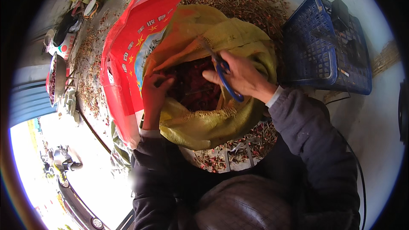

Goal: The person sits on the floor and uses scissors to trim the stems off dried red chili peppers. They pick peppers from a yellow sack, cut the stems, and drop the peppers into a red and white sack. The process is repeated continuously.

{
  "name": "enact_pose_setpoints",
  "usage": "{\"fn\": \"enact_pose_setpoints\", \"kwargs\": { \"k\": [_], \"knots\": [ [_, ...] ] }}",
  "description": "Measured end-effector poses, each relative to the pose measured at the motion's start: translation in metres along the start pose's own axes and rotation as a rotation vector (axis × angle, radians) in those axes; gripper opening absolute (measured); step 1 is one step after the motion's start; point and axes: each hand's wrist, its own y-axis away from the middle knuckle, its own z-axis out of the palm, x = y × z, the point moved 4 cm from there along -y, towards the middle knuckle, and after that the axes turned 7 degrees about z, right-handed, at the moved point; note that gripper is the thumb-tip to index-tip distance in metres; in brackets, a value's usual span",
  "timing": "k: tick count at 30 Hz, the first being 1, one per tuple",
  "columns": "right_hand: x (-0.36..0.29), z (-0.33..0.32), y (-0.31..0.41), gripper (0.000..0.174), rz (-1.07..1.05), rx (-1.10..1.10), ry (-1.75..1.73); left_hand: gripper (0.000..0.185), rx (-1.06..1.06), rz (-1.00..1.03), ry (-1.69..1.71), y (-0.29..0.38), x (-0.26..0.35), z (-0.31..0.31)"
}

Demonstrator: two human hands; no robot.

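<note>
A yellow woven sack [204, 131] stands before me with its mouth rolled open. Inside it lie dark red pods, apparently dried chili peppers [198, 95], in deep shadow. My right hand [238, 73] holds scissors [229, 86] with blue handles over the sack's right side; the blades point up and left and are blurred. At the left rim of the opening is my left hand [156, 91], its fingers bent and its thumb toward the peppers. Whether anything is between those fingers is too dark to tell.
Against the sack's left side leans a red printed bag [119, 67]. Cut stems and red bits [236, 0] litter the floor. A blue plastic crate [313, 51] stands at right by the wall, a metal bowl [58, 80] at left. A black cable [359, 166] runs at right.
</note>
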Motion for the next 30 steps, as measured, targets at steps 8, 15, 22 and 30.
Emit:
{"fn": "enact_pose_setpoints", "kwargs": {
  "k": [8, 15, 22, 30],
  "knots": [
    [-0.017, 0.022, -0.003, 0.061, -0.038, -0.092, 0.186, 0.013, 0.094, -0.273, 0.771, -0.007, 0.002, 0.02],
    [-0.023, 0.034, -0.006, 0.06, -0.074, -0.092, 0.177, 0.012, 0.049, -0.205, 0.727, -0.004, 0.012, 0.02],
    [-0.016, 0.036, 0.001, 0.054, -0.126, -0.088, 0.27, 0.014, -0.017, -0.148, 0.613, 0.003, 0.03, 0.02],
    [-0.017, 0.033, 0.002, 0.048, -0.102, -0.088, 0.25, 0.023, -0.086, 0.005, 0.25, -0.003, 0.057, 0.013]
  ]
}}
